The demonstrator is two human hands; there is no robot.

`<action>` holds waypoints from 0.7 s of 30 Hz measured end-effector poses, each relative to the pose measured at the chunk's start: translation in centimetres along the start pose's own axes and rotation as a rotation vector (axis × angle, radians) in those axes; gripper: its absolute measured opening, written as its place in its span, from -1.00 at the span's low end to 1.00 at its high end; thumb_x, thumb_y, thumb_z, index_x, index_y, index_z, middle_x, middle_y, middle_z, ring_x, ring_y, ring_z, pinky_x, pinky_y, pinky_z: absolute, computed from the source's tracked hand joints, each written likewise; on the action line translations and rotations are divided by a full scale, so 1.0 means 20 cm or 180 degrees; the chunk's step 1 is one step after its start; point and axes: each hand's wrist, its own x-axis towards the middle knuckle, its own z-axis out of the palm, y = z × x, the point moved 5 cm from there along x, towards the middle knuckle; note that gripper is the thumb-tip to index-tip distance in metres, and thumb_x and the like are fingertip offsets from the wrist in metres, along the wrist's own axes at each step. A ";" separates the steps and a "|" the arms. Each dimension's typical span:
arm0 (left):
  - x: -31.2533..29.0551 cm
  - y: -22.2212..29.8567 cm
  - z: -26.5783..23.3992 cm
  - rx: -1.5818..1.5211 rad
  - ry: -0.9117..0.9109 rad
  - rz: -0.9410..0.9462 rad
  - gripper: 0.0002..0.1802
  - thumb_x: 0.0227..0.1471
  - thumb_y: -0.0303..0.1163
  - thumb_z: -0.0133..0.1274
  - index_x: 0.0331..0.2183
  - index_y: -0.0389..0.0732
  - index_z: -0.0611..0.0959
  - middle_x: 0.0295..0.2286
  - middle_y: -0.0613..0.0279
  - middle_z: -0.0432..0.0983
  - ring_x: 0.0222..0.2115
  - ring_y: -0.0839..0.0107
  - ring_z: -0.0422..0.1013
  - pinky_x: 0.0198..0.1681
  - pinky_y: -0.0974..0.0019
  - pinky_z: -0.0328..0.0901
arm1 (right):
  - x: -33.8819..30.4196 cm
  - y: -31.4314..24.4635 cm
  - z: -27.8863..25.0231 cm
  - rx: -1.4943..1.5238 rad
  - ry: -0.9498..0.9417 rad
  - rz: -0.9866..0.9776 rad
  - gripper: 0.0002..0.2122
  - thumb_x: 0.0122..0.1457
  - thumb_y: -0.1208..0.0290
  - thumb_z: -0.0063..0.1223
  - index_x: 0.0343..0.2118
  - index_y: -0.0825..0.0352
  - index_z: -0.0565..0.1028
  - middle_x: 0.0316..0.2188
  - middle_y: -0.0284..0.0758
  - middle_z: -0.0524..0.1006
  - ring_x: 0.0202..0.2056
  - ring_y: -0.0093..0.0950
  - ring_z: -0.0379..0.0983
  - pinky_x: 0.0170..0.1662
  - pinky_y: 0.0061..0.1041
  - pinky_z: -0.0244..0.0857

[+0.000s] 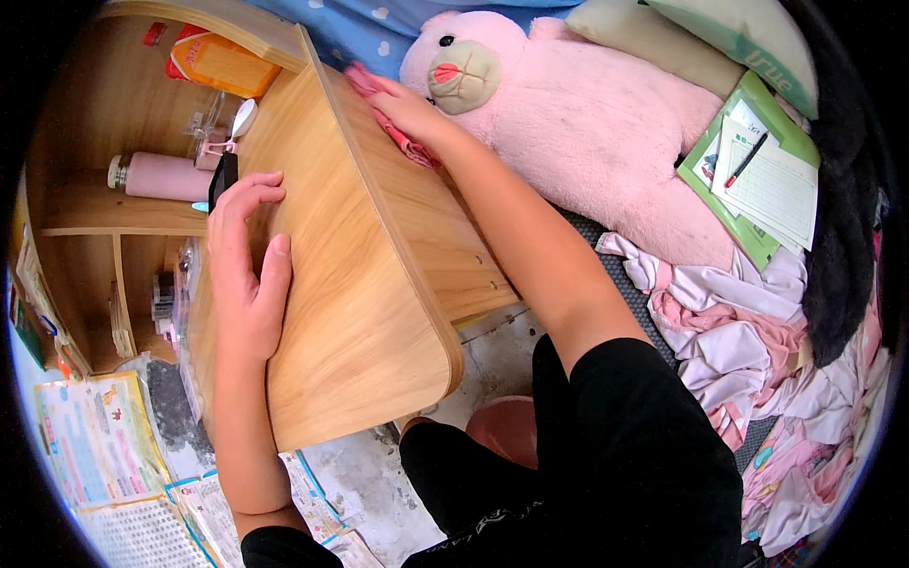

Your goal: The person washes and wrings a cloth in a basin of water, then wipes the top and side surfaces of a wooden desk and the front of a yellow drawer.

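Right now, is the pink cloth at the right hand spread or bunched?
Bunched: the pink cloth shows narrow, creased folds beside the right hand.

A pink cloth (405, 144), soft and crumpled, is bunched into a narrow, uneven strip with folds and a loose, rumpled far end. It is held pressed to the outer face of the wooden side panel (440, 227), high up, just below the edge of the desk's top; its middle is partly covered from view. The panel is pale brown and smooth, with two small round marks (477, 257) towards its near end. The desk's surface (350, 293) is light wood with a flowing grain, a layered, rounded edge and a curved near right corner.
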 end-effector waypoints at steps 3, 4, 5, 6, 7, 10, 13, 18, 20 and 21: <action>0.04 0.00 0.04 -0.0068 0.0123 0.0086 -0.59 0.19 -0.31 0.04 0.04 -0.26 0.55 0.14 -0.04 0.47 0.22 0.00 0.33 0.36 0.02 0.12 | 0.07 0.01 -0.05 -0.0215 -0.0087 0.0533 -0.47 0.52 0.21 -0.19 0.50 0.19 0.25 -0.23 -0.38 0.63 -0.34 -0.60 0.54 -0.26 -0.60 0.41; -0.01 -0.02 0.02 -0.0029 0.0130 0.0007 -0.59 0.19 -0.31 0.04 0.04 -0.26 0.55 0.14 -0.05 0.47 0.21 0.00 0.33 0.36 0.02 0.12 | 0.01 -0.12 0.08 0.0159 -0.0243 0.0329 -0.47 0.52 0.18 -0.20 0.50 0.14 0.24 -0.41 -0.46 0.55 -0.53 -0.65 0.40 -0.45 -0.60 0.29; -0.04 -0.04 0.01 -0.0020 0.0127 -0.0040 -0.59 0.18 -0.30 0.04 0.04 -0.26 0.55 0.14 -0.05 0.47 0.21 -0.01 0.33 0.36 0.02 0.11 | -0.05 -0.28 0.16 0.0519 -0.0379 0.0132 -0.47 0.53 0.16 -0.20 0.51 0.09 0.24 -0.58 -0.53 0.46 -0.72 -0.69 0.26 -0.64 -0.59 0.16; -0.03 -0.03 0.01 -0.0017 0.0140 -0.0019 -0.58 0.18 -0.30 0.04 0.04 -0.26 0.55 0.14 -0.06 0.47 0.21 -0.01 0.33 0.36 0.02 0.11 | -0.02 -0.32 0.16 0.0312 -0.0358 -0.0214 -0.58 0.54 0.10 -0.23 0.34 0.15 0.31 -0.57 -0.48 0.45 -0.70 -0.61 0.30 -0.62 -0.51 0.19; -0.01 -0.03 0.01 -0.0008 0.0142 0.0010 -0.58 0.18 -0.30 0.04 0.04 -0.26 0.55 0.14 -0.06 0.47 0.21 -0.01 0.33 0.36 0.02 0.11 | 0.01 -0.36 0.15 0.0107 -0.0342 -0.0556 -0.63 0.55 0.05 -0.26 0.17 0.20 0.37 -0.56 -0.42 0.45 -0.67 -0.53 0.35 -0.59 -0.43 0.22; -0.03 -0.01 -0.02 0.0040 0.0100 -0.0006 -0.58 0.18 -0.29 0.04 0.04 -0.26 0.55 0.14 -0.08 0.46 0.21 -0.01 0.33 0.36 0.02 0.11 | -0.02 -0.18 0.13 0.0255 -0.0292 -0.0410 -0.63 0.54 0.05 -0.28 -0.03 0.25 0.47 -0.54 -0.37 0.44 -0.65 -0.45 0.40 -0.54 -0.35 0.27; 0.06 0.02 0.02 -0.0052 0.0119 0.0184 -0.58 0.19 -0.30 0.04 0.04 -0.27 0.55 0.14 -0.08 0.46 0.20 -0.01 0.33 0.36 0.02 0.11 | 0.11 0.20 -0.15 0.0160 0.0128 0.0189 -0.67 0.51 0.13 -0.26 -0.02 0.22 0.51 -0.54 -0.37 0.43 -0.65 -0.46 0.39 -0.52 -0.36 0.29; -0.05 -0.03 0.00 -0.0008 0.0123 -0.0076 -0.59 0.19 -0.31 0.03 0.04 -0.27 0.54 0.14 -0.07 0.46 0.20 0.00 0.33 0.36 0.03 0.11 | 0.02 -0.15 0.19 0.0442 -0.0197 -0.0179 -0.69 0.51 0.13 -0.26 -0.12 0.26 0.46 -0.56 -0.41 0.40 -0.68 -0.49 0.31 -0.53 -0.39 0.25; -0.04 -0.02 0.01 -0.0049 0.0140 -0.0024 -0.59 0.17 -0.33 0.03 0.04 -0.26 0.54 0.14 -0.06 0.46 0.20 0.00 0.33 0.36 0.03 0.11 | 0.04 -0.18 0.18 0.0638 -0.0144 -0.0670 -0.71 0.50 0.17 -0.23 -0.13 0.27 0.46 -0.58 -0.42 0.39 -0.68 -0.49 0.31 -0.53 -0.39 0.26; -0.01 -0.01 0.01 -0.0085 0.0145 0.0053 -0.59 0.17 -0.35 0.03 0.04 -0.26 0.54 0.14 -0.06 0.45 0.20 0.00 0.33 0.36 0.03 0.11 | 0.07 -0.13 0.12 0.0604 -0.0084 -0.0701 -0.73 0.49 0.19 -0.21 -0.11 0.26 0.47 -0.58 -0.42 0.41 -0.67 -0.48 0.33 -0.51 -0.39 0.27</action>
